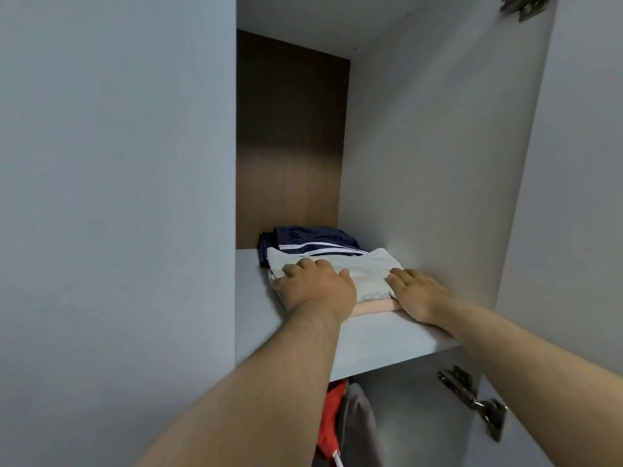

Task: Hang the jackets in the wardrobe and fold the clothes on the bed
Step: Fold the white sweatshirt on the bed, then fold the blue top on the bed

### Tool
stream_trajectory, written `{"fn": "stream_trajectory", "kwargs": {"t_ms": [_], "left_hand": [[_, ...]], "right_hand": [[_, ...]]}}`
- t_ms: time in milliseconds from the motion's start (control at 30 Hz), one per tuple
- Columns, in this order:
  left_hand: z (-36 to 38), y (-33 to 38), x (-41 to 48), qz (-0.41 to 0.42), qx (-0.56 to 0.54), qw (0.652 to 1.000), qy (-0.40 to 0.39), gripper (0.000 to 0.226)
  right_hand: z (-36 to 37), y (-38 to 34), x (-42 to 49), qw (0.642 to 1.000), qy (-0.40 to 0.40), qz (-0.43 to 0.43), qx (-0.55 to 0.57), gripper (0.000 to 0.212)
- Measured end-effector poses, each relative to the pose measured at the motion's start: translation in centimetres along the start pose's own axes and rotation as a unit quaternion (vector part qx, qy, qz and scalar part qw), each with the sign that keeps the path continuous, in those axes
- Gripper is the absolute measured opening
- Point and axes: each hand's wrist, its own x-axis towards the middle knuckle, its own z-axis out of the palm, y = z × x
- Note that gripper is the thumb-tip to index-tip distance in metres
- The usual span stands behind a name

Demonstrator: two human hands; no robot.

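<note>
Head view: we're looking into the wardrobe's upper shelf (387, 338), with both bare arms reaching in.
Left hand (317, 284): it lies flat on the left half of the white folded garment (367, 274). The fingers are relaxed and press down, gripping nothing.
Stack: the white folded garment sits on a pink folded garment (374, 306) near the shelf's front edge. Its long axis runs left to right across the shelf.
Behind it: a navy garment with white stripes (313, 239) lies deeper in and touches the stack's back edge.
Right hand (418, 294): the fingers are straight and set against the stack's right end. The palm is down on the shelf and holds nothing.
Key relation: the stack sits between the hands, with the left on top and the right beside it. Any push inward goes straight toward the navy garment.
Below the shelf: a red jacket (333, 419) and a grey garment (357, 426) hang there.
Step, by my reading: this is squaring up the folded pile, and the task looks near its end.
</note>
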Motion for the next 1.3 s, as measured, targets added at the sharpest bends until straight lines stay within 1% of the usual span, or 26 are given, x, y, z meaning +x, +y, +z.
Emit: {"fn": "stream_trajectory", "kwargs": {"t_ms": [67,133,200,233,300,333,367,400,467,533,567,633,733,800,900,1000,1067,1200,1300], "left_hand": [[0.0,-0.5,-0.7,0.014,0.006,1.0,0.001,0.063],[-0.2,-1.0,-1.8,0.021,-0.014,1.0,-0.004,0.063],[-0.4,-1.5,-3.2,0.028,-0.047,0.998,-0.028,0.068],[-0.5,-1.8,-4.0,0.033,-0.061,0.996,-0.05,0.075],[-1.3,-2.1,-6.0,0.039,-0.087,0.991,-0.099,0.086],[-1.7,-2.7,-6.7,0.042,-0.098,0.988,-0.114,0.087],[-2.1,-2.9,-7.7,0.049,-0.107,0.986,-0.118,0.085],[-2.4,-2.9,-8.9,0.062,-0.111,0.986,-0.105,0.081],[-2.0,-2.8,-12.5,0.098,-0.133,0.986,-0.028,0.069],[-0.3,-2.1,-17.1,0.133,-0.214,0.967,0.046,0.061],[0.8,-1.6,-19.6,0.145,-0.256,0.954,0.055,0.058],[3.1,-0.6,-24.5,0.167,-0.302,0.939,0.013,0.054],[6.2,0.6,-29.9,0.228,-0.276,0.929,-0.091,0.05],[7.7,1.6,-32.4,0.289,-0.252,0.915,-0.122,0.046],[8.9,3.8,-34.9,0.338,-0.248,0.892,-0.168,0.039],[9.8,7.0,-37.2,0.374,-0.254,0.869,-0.202,0.032],[9.9,9.6,-38.8,0.416,-0.261,0.842,-0.224,0.03],[9.1,14.8,-41.6,0.506,-0.294,0.77,-0.252,0.028],[9.2,17.6,-43.6,0.561,-0.299,0.719,-0.28,0.03]], "right_hand": [[-0.1,0.3,-1.2,1.0,-0.031,0.0,-0.005,0.047],[-0.4,0.6,-2.9,0.998,-0.059,0.004,0.023,0.063],[-0.8,0.7,-5.0,0.996,-0.066,0.002,0.06,0.072],[-1.0,0.8,-6.3,0.995,-0.058,-0.005,0.076,0.072],[-1.2,1.2,-9.6,0.992,-0.018,-0.015,0.122,0.061],[-0.9,1.0,-10.9,0.99,0.008,-0.023,0.141,0.055],[-0.6,1.2,-12.7,0.988,0.029,-0.029,0.151,0.055],[-0.5,1.7,-14.7,0.987,0.042,-0.041,0.15,0.058],[0.4,2.8,-18.7,0.989,0.051,-0.072,0.116,0.067],[2.0,4.2,-23.0,0.992,0.051,-0.079,0.088,0.072],[3.0,4.9,-25.3,0.993,0.045,-0.065,0.085,0.073],[5.0,6.2,-29.9,0.996,0.018,-0.03,0.077,0.071],[7.3,8.3,-36.3,0.996,-0.046,0.041,0.069,0.057],[8.3,9.9,-40.3,0.99,-0.074,0.092,0.081,0.05],[8.8,12.4,-46.4,0.979,-0.082,0.157,0.104,0.049],[8.1,14.3,-52.0,0.965,-0.068,0.225,0.115,0.045],[7.2,15.4,-55.1,0.954,-0.041,0.275,0.111,0.042],[6.1,16.3,-59.5,0.923,0.01,0.37,0.108,0.046],[6.0,16.3,-62.0,0.896,0.025,0.43,0.111,0.046]]}}
